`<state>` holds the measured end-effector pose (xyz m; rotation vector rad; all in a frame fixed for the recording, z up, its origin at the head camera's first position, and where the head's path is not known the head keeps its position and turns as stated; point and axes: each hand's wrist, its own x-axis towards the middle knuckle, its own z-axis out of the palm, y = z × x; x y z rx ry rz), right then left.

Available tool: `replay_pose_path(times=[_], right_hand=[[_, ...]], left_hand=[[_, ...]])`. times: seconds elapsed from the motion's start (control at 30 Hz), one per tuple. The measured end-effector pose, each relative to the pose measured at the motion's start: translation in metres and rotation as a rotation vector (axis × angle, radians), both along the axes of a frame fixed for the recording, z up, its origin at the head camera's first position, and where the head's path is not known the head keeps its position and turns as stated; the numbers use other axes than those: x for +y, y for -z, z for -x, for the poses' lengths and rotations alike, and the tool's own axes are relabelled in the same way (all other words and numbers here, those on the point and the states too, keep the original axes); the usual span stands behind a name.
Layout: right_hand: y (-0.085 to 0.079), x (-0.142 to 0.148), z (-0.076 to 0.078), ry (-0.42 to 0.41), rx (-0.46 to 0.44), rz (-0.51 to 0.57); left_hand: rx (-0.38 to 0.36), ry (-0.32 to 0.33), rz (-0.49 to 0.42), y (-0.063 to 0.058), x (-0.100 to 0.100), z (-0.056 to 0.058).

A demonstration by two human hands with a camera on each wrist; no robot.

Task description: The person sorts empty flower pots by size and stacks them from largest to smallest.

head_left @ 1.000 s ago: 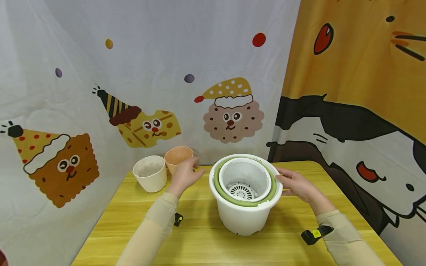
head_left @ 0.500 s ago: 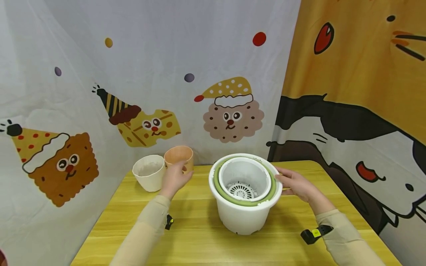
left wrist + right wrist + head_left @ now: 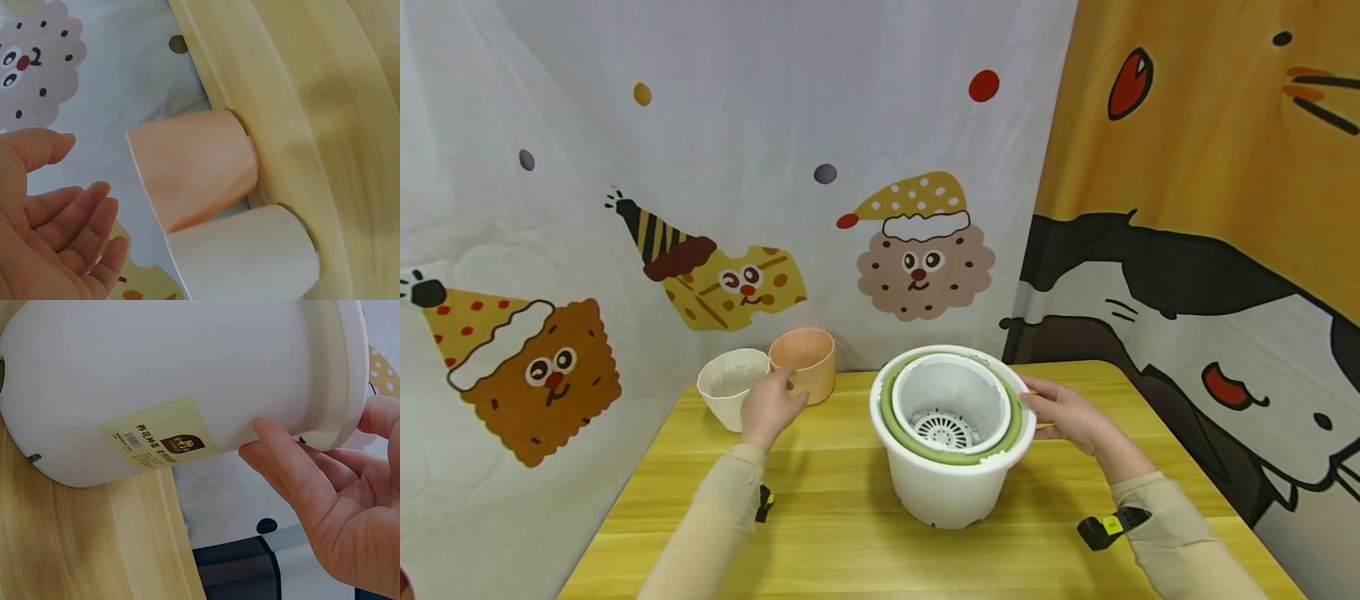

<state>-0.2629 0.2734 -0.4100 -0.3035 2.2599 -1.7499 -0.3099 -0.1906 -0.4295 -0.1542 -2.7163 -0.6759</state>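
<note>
A large white flower pot (image 3: 947,500) stands on the table, with a green-rimmed pot (image 3: 889,408) and a smaller white pot (image 3: 951,383) with a slotted bottom nested inside. My right hand (image 3: 1071,417) holds its rim at the right, thumb on top and fingers against the outer wall; a pale label (image 3: 159,434) shows there. My left hand (image 3: 771,408) hovers in front of a small cream pot (image 3: 722,408) and a peach pot (image 3: 820,379), fingers loosely bent. In the left wrist view a gap separates the hand (image 3: 56,219) from both pots.
The wooden table (image 3: 842,533) ends at a hanging cloth (image 3: 737,125) printed with cartoon figures. The cream and peach pots stand side by side at the table's back left.
My left hand has moved left and slightly down, from beside the peach pot to in front of the cream one. My right hand stays on the large pot's rim.
</note>
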Motion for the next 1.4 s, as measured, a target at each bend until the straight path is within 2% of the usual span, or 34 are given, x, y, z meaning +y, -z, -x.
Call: replay_pose_path(times=[0.3,0.63,0.97,1.4], right_hand=[[0.001,0.000,0.000,0.001,0.000,0.003],[-0.001,0.000,0.000,0.006,0.006,-0.021],[0.000,0.001,0.000,0.006,-0.001,-0.010],[0.000,0.000,0.000,-0.002,0.004,-0.013]], left_hand=[[0.033,-0.017,0.044,0.002,-0.016,0.005],[-0.018,-0.062,0.038,0.001,-0.036,0.010],[0.014,-0.114,0.067,-0.001,-0.051,0.016],[0.032,-0.135,0.071,0.013,-0.063,0.024]])
